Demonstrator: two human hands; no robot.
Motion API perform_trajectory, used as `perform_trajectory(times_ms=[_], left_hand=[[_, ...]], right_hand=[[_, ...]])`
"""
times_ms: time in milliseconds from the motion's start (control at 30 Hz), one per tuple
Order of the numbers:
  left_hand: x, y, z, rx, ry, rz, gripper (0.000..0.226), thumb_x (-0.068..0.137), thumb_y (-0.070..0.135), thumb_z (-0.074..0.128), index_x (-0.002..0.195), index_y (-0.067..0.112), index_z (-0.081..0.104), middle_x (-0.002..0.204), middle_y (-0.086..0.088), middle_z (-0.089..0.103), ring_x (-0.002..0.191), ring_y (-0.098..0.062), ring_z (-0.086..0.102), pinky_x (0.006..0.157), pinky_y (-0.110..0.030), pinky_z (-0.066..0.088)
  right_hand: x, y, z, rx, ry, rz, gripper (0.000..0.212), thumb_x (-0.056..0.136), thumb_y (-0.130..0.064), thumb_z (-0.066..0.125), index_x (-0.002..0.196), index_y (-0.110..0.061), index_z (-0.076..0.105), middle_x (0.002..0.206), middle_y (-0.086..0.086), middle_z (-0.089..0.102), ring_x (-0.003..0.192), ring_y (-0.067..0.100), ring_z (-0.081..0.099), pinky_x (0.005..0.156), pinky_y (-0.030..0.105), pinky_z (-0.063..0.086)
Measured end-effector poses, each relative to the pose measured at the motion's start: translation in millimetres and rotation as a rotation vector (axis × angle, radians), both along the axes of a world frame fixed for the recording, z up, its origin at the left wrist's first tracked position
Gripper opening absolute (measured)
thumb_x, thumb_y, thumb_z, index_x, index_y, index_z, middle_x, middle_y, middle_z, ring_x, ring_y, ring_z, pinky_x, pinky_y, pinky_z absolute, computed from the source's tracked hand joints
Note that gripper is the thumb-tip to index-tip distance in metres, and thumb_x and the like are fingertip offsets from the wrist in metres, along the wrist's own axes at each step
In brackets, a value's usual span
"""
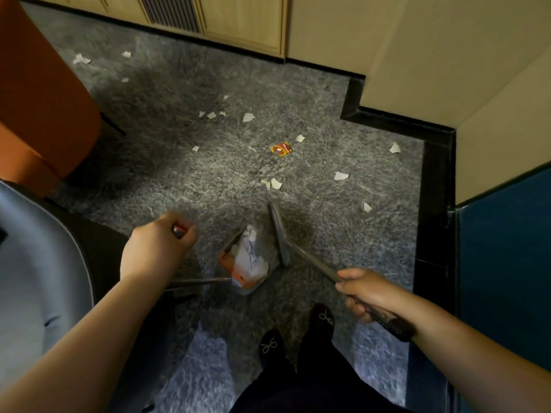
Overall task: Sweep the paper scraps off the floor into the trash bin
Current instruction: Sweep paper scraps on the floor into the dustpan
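Note:
Several white paper scraps (275, 183) lie scattered over the grey marbled floor, with a red and yellow wrapper (281, 149) among them. A long-handled dustpan (249, 263) stands on the floor in front of my feet and holds crumpled white paper and an orange carton. My left hand (158, 245) is shut on the top of the dustpan handle. My right hand (366, 293) is shut on the broom handle; the broom head (280, 234) rests on the floor right beside the dustpan's mouth.
An orange chair (41, 93) stands at the left, a grey rounded seat (35, 263) at the near left. Wooden cabinets (244, 19) and a beige wall with black skirting (435, 162) bound the floor behind and to the right. My black shoes (298, 332) stand near the pan.

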State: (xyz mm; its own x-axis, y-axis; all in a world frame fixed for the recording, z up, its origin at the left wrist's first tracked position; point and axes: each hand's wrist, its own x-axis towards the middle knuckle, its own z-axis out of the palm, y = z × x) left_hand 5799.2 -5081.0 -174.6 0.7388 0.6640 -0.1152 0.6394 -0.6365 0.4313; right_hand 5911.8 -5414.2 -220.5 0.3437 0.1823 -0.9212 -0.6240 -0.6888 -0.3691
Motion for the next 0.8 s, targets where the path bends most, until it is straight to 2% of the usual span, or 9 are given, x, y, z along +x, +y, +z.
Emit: perform_trajectory(times_ms=[200, 500, 800], left_hand=[[-4, -5, 2, -0.022, -0.039, 0.031, 0.013, 0.082, 0.039, 0.069, 0.083, 0.026, 0.068, 0.079, -0.001, 0.071, 0.081, -0.030, 0.066, 0.070, -0.037, 0.053], [7, -19, 8, -0.027, -0.089, -0.015, 0.011, 0.083, 0.036, 0.069, 0.081, 0.026, 0.065, 0.076, -0.002, 0.071, 0.078, -0.030, 0.066, 0.068, -0.034, 0.051], [73, -39, 6, -0.038, -0.072, -0.076, 0.013, 0.083, 0.039, 0.069, 0.079, 0.027, 0.064, 0.072, 0.003, 0.069, 0.078, -0.028, 0.066, 0.068, -0.035, 0.052]], right_hand=[[-8, -5, 10, 0.001, -0.053, -0.067, 0.053, 0.099, -0.012, 0.050, 0.147, -0.015, 0.029, 0.057, 0.009, 0.047, 0.035, 0.011, 0.040, 0.034, 0.017, 0.029], [-8, -19, 12, 0.006, -0.076, -0.243, 0.052, 0.100, -0.010, 0.048, 0.148, -0.013, 0.029, 0.057, 0.010, 0.045, 0.031, 0.011, 0.040, 0.033, 0.016, 0.030], [44, -60, 8, 0.027, -0.098, -0.420, 0.051, 0.099, -0.010, 0.049, 0.147, -0.013, 0.032, 0.055, 0.009, 0.044, 0.034, 0.014, 0.039, 0.034, 0.017, 0.031]])
